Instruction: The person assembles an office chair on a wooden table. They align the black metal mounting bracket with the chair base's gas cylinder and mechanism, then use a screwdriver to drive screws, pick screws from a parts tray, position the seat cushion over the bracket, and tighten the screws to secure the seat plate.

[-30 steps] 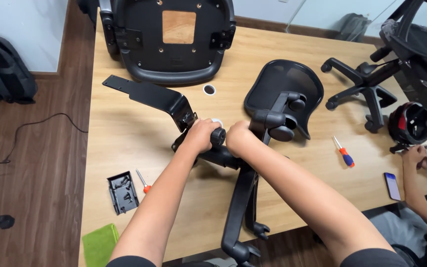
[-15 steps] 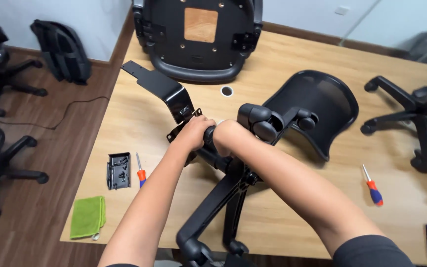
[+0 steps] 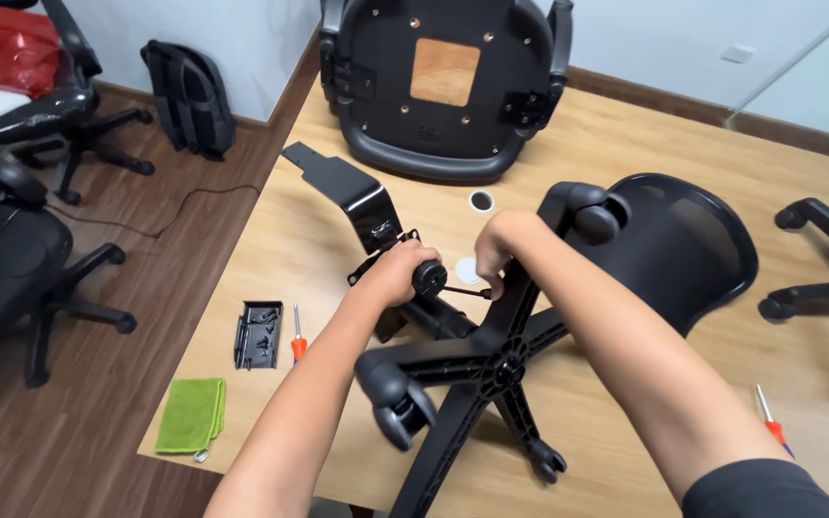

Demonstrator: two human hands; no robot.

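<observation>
Together, left hand [image 3: 397, 273] and right hand [image 3: 497, 251] grip one caster [image 3: 428, 278] — star base [image 3: 491, 369] below.

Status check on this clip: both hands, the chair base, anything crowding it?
Left hand gripping the black cylinder at the tilt mechanism. Right hand pinching the thin lever beside it. Star base lying on the table, mesh backrest close behind.

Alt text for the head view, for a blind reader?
Two bare hands, left hand and right hand, grip a black chair mechanism above a five-star wheeled base on a wooden table. An upturned seat lies behind.
</observation>
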